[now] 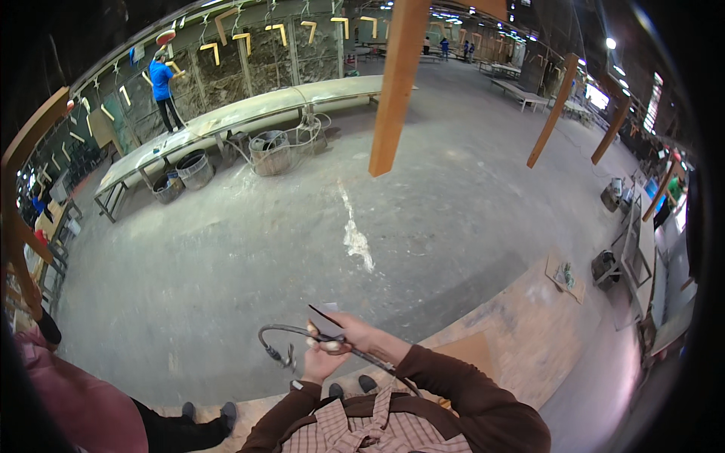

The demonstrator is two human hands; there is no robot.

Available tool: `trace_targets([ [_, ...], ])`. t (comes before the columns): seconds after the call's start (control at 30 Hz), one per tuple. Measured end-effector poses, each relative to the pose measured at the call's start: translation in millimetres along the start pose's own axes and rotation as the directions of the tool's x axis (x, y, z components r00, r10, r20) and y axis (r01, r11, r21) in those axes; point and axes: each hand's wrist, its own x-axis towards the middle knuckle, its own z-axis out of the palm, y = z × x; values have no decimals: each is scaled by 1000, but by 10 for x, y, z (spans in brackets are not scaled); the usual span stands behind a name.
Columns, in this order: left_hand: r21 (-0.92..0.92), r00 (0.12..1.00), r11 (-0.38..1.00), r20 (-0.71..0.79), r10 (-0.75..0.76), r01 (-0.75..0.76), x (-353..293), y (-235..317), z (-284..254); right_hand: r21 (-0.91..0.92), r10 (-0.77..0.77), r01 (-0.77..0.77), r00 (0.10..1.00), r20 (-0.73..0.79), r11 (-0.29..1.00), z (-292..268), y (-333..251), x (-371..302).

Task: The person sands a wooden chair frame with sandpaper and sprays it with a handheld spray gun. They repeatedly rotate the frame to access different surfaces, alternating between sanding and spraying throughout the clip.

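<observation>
Both my hands meet in front of my chest. A black hose [381,364] comes up from the lower right, passes through them and loops out to the left. From its free end hangs a metal fitting [284,356]. My left hand [323,365] is closed around the hose from below. Above it, my right hand [358,332] is closed on a thin grey sheet [327,323] with a dark pointed edge sticking out to the upper left. The fingers overlap, so part of the grip is hidden.
Wooden pieces [399,90] hang overhead. Across the floor a long table [249,113] has buckets [269,153] beside it, and a person in blue [161,81] stands behind. Close on my left is another person in a pink top [79,396]. A board [521,332] lies at my right.
</observation>
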Motion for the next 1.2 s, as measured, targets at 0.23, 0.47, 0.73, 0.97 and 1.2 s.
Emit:
trace_targets([
  [0.23,-131,680,759,-559,474,-637,-247,900,151,-244,62,-47,997,53,969,26,45,-439],
  [0.47,-16,703,730,-283,653,-684,-111,1569,380,-616,-56,-46,988,-145,786,-476,-119,-1102],
  [0.73,859,739,106,359,570,-500,172,194,2124,-978,-643,134,766,-1,161,-176,-181,-694],
  [0.97,948,881,-51,310,357,-313,315,-287,2430,-929,-744,248,667,-40,273,30,-45,-279],
  [1.2,993,976,-98,83,203,-64,541,-275,2533,-783,-598,238,775,-204,574,-114,-151,-501],
])
